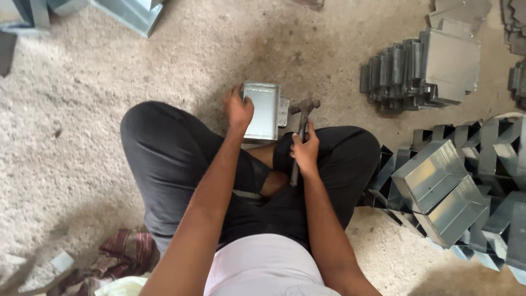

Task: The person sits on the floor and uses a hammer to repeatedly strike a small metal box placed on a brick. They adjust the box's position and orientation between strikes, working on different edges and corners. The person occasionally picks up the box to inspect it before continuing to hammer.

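Observation:
I sit cross-legged on a concrete floor. My left hand (237, 108) grips the left edge of a small sheet-metal tray (263, 111) lying flat on the floor in front of my knees. A small metal block (283, 111) pokes out at the tray's right side. My right hand (304, 151) is closed around the handle of a hammer (302, 118). The hammer's head hangs just right of the tray, above the floor.
A pile of folded sheet-metal boxes (444, 192) lies close to my right knee. A stack of flat metal pieces (422, 68) sits at the upper right. More metal boxes (129, 13) stand at the top left. A checked cloth (123, 252) lies by my left hip.

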